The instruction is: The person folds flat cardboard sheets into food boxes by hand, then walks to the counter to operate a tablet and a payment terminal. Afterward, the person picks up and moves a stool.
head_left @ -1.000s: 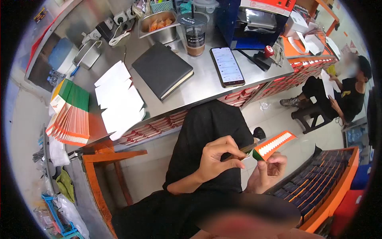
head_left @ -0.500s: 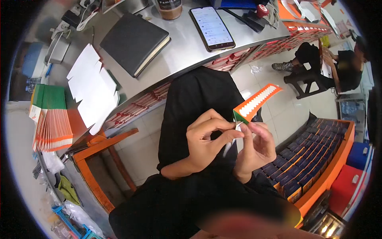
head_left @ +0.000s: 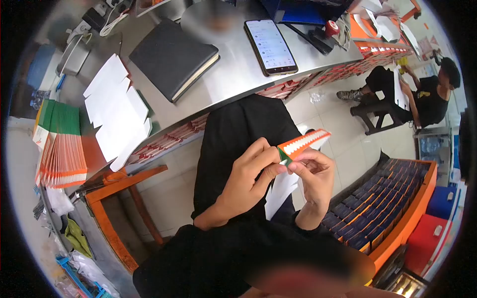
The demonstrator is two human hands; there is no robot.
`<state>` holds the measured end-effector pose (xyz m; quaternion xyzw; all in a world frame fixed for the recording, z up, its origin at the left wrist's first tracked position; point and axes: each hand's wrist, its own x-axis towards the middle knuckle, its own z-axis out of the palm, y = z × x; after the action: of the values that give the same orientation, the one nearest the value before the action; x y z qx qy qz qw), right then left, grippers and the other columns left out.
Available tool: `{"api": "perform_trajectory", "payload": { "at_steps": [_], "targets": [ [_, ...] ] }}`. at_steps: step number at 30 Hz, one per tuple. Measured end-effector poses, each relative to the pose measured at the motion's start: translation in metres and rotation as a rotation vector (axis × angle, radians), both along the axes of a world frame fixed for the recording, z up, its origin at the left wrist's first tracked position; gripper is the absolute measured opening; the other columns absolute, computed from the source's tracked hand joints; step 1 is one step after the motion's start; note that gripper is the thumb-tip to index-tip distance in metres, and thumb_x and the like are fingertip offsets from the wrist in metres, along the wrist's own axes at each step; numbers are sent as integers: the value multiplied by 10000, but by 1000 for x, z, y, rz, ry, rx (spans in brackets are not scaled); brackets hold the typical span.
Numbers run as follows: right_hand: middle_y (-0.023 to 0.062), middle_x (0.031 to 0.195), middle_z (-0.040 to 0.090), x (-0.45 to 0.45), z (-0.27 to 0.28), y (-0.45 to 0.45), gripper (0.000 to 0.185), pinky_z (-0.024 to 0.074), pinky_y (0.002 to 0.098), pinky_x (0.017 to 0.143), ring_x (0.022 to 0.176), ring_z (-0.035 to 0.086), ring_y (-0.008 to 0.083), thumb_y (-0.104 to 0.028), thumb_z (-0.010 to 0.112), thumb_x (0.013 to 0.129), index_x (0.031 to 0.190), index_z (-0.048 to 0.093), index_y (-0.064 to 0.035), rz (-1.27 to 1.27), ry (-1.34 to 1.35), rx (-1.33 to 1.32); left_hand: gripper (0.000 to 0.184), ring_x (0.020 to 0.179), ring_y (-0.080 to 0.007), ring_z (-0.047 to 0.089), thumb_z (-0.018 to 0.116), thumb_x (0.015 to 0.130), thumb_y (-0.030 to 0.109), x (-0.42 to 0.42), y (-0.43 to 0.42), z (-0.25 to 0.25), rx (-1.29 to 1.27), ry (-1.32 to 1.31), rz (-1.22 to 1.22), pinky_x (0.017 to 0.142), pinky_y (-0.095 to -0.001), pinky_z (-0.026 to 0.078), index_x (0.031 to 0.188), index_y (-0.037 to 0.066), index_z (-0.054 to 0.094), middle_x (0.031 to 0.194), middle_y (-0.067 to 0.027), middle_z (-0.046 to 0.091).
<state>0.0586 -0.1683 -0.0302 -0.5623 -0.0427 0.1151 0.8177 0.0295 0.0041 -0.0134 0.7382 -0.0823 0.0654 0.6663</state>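
Note:
Over my lap, both hands grip a partly folded cardboard carton (head_left: 304, 141). Its outside is orange and green, with a row of white scalloped shapes along a narrow orange panel. A white inner side hangs below between my hands. My left hand (head_left: 252, 173) pinches the green end with thumb and fingers. My right hand (head_left: 315, 180) is closed on the same carton just to the right, thumb near the fold. Flat white carton blanks (head_left: 117, 111) lie on the metal table at the left, beside a fanned stack of orange and green cartons (head_left: 60, 144).
On the metal table are a black notebook (head_left: 174, 57) and a phone (head_left: 271, 47). An orange crate (head_left: 405, 216) of dark boxes stands at my right. An orange wooden frame (head_left: 112, 191) is at lower left. Another person (head_left: 430, 102) sits at far right holding a white sheet.
The carton has tilted and shifted slightly left and down, its orange panel now lower. More of its white side shows below my hands. The other person's sheet and posture have shifted.

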Motion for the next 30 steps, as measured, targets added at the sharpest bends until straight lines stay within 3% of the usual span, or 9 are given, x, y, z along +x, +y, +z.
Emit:
{"api": "perform_trajectory", "payload": {
  "at_steps": [6, 10, 13, 16, 19, 22, 27, 28, 30],
  "targets": [
    [147, 906, 711, 6, -8, -16, 228, 556, 266, 729, 796, 697, 186, 135, 733, 737, 951, 678, 82, 83, -50, -123, 178, 714, -194, 437, 616, 903, 102, 5, 0, 2, 9, -43, -26, 637, -294, 379, 832, -15, 503, 809, -88, 412],
    [149, 851, 714, 2, 2, -10, 182, 570, 285, 733, 787, 702, 196, 127, 728, 745, 919, 686, 94, 35, 9, -28, 192, 708, -198, 414, 615, 910, 121, 5, -5, 1, -30, -50, -77, 632, -302, 369, 838, -7, 490, 813, -88, 397],
    [150, 852, 713, -1, -1, -12, 172, 571, 284, 717, 770, 700, 192, 117, 727, 754, 919, 686, 97, 26, 2, -52, 138, 691, -264, 443, 570, 943, 100, 6, -8, 0, 39, -35, -124, 621, -333, 400, 891, -2, 491, 836, -131, 394],
    [152, 837, 714, -2, 3, -14, 172, 566, 276, 695, 729, 694, 187, 100, 736, 755, 922, 693, 88, -19, -14, -170, 141, 687, -266, 446, 564, 952, 115, 9, -10, -5, 41, -90, -112, 613, -334, 398, 922, 1, 488, 842, -132, 394],
    [138, 875, 710, -2, 1, -7, 186, 557, 270, 717, 759, 693, 186, 109, 726, 760, 937, 677, 79, -69, -10, -169, 171, 721, -189, 412, 600, 931, 121, 11, -17, -15, 18, -141, -50, 620, -299, 352, 883, 3, 486, 821, -86, 410],
    [120, 944, 699, -8, -5, 10, 210, 548, 272, 760, 838, 686, 176, 129, 699, 774, 971, 652, 73, -229, -55, -35, 162, 753, -204, 426, 630, 901, 90, 14, -18, -16, 42, -159, -40, 648, -316, 367, 935, 14, 491, 879, -107, 438],
    [80, 976, 683, -14, -15, 19, 188, 511, 234, 764, 851, 655, 121, 78, 640, 851, 1032, 626, 29, -202, -52, 18, 209, 898, -234, 513, 681, 839, 54, 19, -9, -16, 78, -313, 34, 772, -326, 426, 961, 29, 512, 1043, -147, 510],
    [79, 975, 682, -15, -17, 18, 189, 509, 232, 765, 856, 654, 120, 73, 640, 854, 1038, 623, 30, -205, -60, 44, 253, 997, -260, 548, 725, 806, 69, 17, -7, -19, 91, -318, 31, 835, -349, 448, 970, 33, 536, 1126, -170, 530],
    [84, 993, 676, -15, -12, 23, 201, 504, 229, 777, 885, 651, 121, 54, 641, 864, 1062, 609, 38, -166, -107, 101, 265, 1005, -264, 564, 741, 801, 100, 17, -1, -16, 122, -381, 30, 835, -355, 464, 972, 32, 550, 1136, -173, 538]
  ]
}}
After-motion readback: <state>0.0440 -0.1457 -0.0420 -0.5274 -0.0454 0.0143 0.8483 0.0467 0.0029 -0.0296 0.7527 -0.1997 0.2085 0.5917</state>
